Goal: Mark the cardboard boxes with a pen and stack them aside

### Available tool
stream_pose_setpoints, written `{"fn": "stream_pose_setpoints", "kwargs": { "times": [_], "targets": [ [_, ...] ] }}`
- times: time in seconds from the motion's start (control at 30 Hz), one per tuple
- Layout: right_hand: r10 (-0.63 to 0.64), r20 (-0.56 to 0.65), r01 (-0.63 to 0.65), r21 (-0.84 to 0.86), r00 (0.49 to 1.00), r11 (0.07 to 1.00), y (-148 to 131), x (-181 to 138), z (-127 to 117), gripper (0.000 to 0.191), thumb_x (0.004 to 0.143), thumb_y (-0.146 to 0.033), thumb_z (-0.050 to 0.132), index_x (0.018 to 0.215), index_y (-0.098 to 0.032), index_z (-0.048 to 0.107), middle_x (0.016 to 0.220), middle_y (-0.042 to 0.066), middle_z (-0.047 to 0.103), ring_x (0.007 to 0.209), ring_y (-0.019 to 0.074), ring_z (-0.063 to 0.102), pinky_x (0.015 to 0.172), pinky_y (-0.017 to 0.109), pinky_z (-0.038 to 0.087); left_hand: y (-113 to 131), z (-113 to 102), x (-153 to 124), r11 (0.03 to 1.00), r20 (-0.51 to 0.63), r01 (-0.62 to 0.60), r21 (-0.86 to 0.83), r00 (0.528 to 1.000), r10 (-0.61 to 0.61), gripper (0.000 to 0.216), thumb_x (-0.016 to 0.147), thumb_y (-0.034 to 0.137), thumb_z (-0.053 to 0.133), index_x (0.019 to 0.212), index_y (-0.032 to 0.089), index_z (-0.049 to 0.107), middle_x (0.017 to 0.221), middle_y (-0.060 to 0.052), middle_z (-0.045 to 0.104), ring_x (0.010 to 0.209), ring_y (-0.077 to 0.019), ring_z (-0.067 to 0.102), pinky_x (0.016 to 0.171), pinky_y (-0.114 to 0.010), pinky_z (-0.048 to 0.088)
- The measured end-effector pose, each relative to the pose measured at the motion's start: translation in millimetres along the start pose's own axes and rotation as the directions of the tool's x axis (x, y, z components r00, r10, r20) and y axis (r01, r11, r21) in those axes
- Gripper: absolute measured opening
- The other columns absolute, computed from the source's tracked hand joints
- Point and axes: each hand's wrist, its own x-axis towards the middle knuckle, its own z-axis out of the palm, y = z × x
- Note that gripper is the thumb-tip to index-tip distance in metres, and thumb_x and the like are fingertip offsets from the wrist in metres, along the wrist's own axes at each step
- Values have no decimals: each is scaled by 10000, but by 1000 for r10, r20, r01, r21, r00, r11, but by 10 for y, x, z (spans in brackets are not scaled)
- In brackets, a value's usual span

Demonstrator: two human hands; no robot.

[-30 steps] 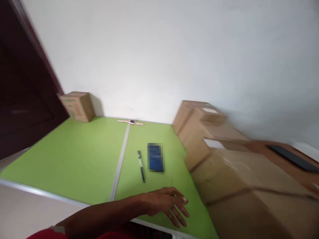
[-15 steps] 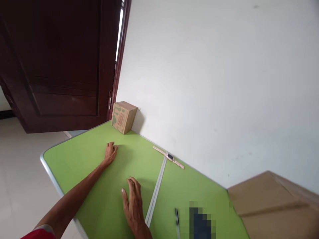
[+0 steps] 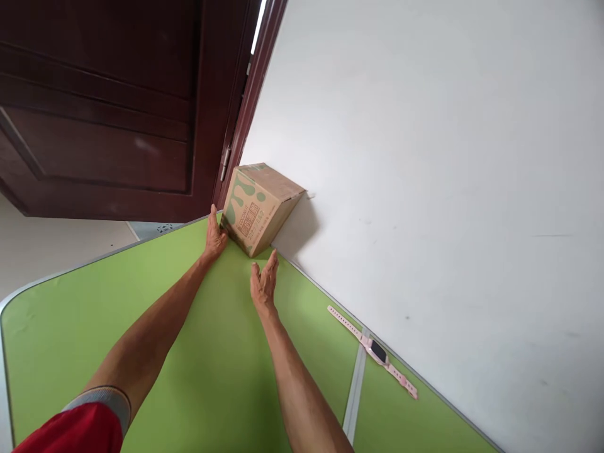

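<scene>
A brown cardboard box (image 3: pixel 257 211) with green blobs and printed lettering stands in the table's far corner, by the wall and the door frame. At its left side is my left hand (image 3: pixel 214 236), fingers stretched out and pointing up; whether it touches the cardboard I cannot tell. My right hand (image 3: pixel 265 280) is just in front of the box's near right edge, thumb and fingers apart, with nothing held. A gap shows between that hand and the box.
The green folding table (image 3: pixel 212 352) has a metal rim and a pale centre seam. A pink-strapped smartwatch (image 3: pixel 377 351) lies across the seam along the white wall (image 3: pixel 425 157). Beyond the table's left edge is a dark red door (image 3: pixel 108 126).
Both hands have moved forward to either side of the box, the right one much farther. The view has shifted closer to the corner; the large carton at the right is out of view.
</scene>
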Motion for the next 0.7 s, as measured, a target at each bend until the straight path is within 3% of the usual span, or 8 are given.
{"fn": "stream_pose_setpoints", "kwargs": {
  "times": [0.17, 0.33, 0.5, 0.63, 0.7],
  "targets": [
    [-9, 80, 7, 15, 997, 1000, -92, 21, 23, 895, 894, -364, 490, 1686, -112, 158, 1772, 179, 219, 1634, 323, 219, 1299, 541, 206, 10, 12, -44, 999, 86, -31, 16, 996, 29, 372, 1035, 353, 679, 1375, 207, 640, 1449, -122, 628, 1240, -289, 662, 1043, -524, 574],
    [60, 76, -65, 59, 995, 996, -256, -408, -145, 990, 854, -407, 573, 1665, -24, 155, 1750, 259, 227, 1618, 382, 254, 1301, 550, 209, 302, -301, -519, 999, 154, 8, 37, 988, -14, 357, 1033, 360, 684, 1341, 183, 649, 1349, -112, 676, 1131, -262, 705, 953, -477, 618],
    [155, 58, -161, 124, 986, 979, -476, -1337, -346, 1007, 861, -379, 578, 1671, -48, 79, 1750, 272, 210, 1619, 404, 238, 1296, 610, 212, 682, -899, -1337, 996, 207, 68, 66, 975, -80, 331, 1038, 362, 679, 1313, 179, 662, 1309, -105, 694, 1088, -246, 716, 929, -456, 626],
    [190, 68, -197, 111, 979, 974, -750, -2275, -460, 1134, 780, -367, 739, 1665, -10, 127, 1757, 275, 184, 1635, 414, 185, 1331, 576, 137, 1055, -1454, -1962, 986, 260, 152, 67, 952, -164, 282, 1031, 389, 663, 1218, 178, 666, 1193, -82, 721, 1017, -225, 713, 902, -425, 612],
    [206, 80, -213, 98, 975, 972, -854, -2636, -515, 1201, 734, -374, 815, 1670, -13, 154, 1753, 257, 219, 1628, 402, 225, 1334, 532, 170, 1232, -1675, -2189, 976, 253, 202, 77, 943, -216, 193, 959, 395, 642, 1079, 246, 617, 1035, 15, 729, 986, -228, 685, 887, -373, 587]
  ]
}}
